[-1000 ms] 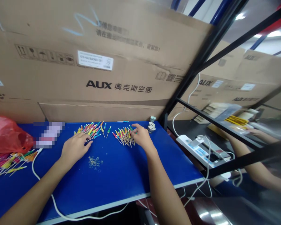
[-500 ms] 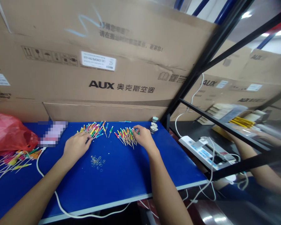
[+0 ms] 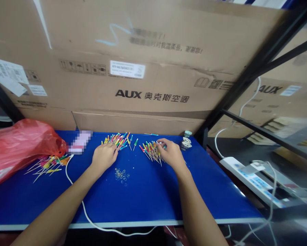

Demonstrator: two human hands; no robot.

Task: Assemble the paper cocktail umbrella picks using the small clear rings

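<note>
**Head view, both hands at a blue table (image 3: 143, 201).** The left hand (image 3: 104, 158) lies half open, its fingertips touching the near edge of a loose bunch of wooden picks with coloured tips (image 3: 116, 141). The right hand (image 3: 171, 153) rests with its fingers curled over the far end of a second bunch of picks (image 3: 151, 153); whether it has hold of any cannot be told. The two bunches lie side by side, well apart from a scatter of small clear rings (image 3: 122, 175), which sits on the table nearer the person. A third pile of picks (image 3: 49, 166) lies at the left, just beside a red plastic bag (image 3: 22, 150). Two white plug adapters (image 3: 186, 143) stand at the far edge, beyond the right hand.

**Compared with the earlier views:** each hand is at the same bunch, but the whole scene sits further right in the frame. More of the bag shows, a loose paper label (image 3: 7, 76) on the cardboard box (image 3: 127, 94) has come into view at the left, and the power strip (image 3: 253, 181) sits lower right.
</note>
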